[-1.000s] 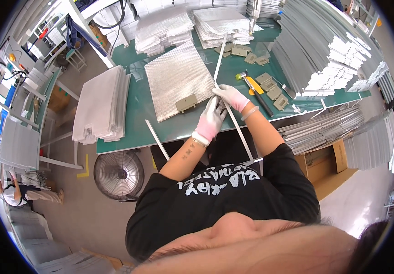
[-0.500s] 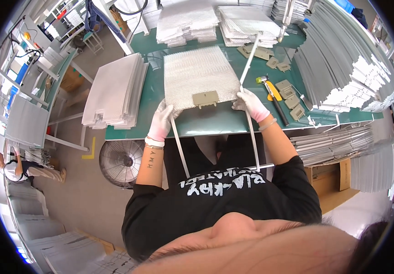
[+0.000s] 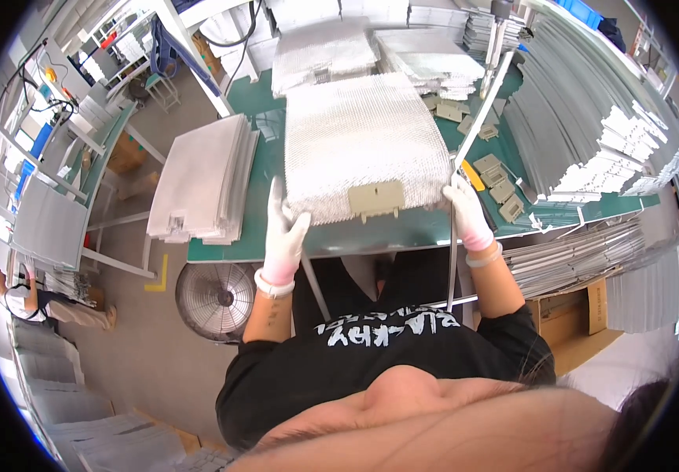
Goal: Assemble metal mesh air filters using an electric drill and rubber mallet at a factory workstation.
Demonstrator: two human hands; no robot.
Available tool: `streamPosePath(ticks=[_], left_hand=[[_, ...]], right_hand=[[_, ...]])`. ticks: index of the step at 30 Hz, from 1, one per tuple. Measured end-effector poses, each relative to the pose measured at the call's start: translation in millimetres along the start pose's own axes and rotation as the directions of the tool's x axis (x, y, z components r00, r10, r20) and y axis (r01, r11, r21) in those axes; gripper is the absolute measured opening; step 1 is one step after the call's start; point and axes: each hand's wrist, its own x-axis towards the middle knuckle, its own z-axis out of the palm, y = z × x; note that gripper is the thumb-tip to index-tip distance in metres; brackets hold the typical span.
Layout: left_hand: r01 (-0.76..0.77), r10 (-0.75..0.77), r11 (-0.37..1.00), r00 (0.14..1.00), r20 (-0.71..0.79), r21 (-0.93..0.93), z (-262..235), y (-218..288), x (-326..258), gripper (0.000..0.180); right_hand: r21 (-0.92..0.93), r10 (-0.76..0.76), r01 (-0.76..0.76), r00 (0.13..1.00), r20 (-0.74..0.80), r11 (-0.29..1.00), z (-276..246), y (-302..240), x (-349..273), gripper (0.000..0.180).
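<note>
So the big silvery mesh filter panel [image 3: 367,149] lies flat on the green-topped workbench [image 3: 268,149], the tan plastic latch plate [image 3: 376,200] at its near edge. Left hand [image 3: 284,236] sits at its near-left corner, right hand [image 3: 465,208] at near-right. The stack of flat grey mesh sheets [image 3: 202,181] sits left, loose tan plastic clips [image 3: 496,185] right.

Bright even overhead light, soft shadows; strong fisheye bend, black rim corners; glare lower right, near chest blurred.

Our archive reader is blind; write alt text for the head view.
Seen from above, a person's gloved left hand and right hand grip the near corners of a silver mesh panel lying on a green workbench, with stacked panels at the left.
</note>
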Motion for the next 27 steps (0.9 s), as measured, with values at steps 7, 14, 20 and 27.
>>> streamPosePath(ticks=[7,14,20,27], left_hand=[[-0.023,0.050,0.981,0.990,-0.133,0.193,-32.8,17.7,-45.4,0.011],[-0.095,0.066,0.992,0.947,-0.314,-0.077,-33.5,41.5,-28.6,0.005],[-0.293,0.306,0.948,0.946,-0.102,0.125,-26.0,72.1,51.2,0.018],[-0.317,0.324,0.944,0.943,0.077,-0.093,-12.2,35.9,127.3,0.026]], right_hand=[[-0.135,-0.168,0.169,0.986,0.015,0.976,42.0,-35.7,-39.2,0.022],[-0.423,-0.433,0.437,0.894,0.112,0.794,62.4,-55.0,-17.7,0.013],[-0.381,-0.551,0.506,0.835,-0.009,0.774,83.7,-97.3,39.8,0.006],[-0.420,-0.654,0.566,0.751,-0.094,0.710,58.8,-92.1,79.3,0.018]])
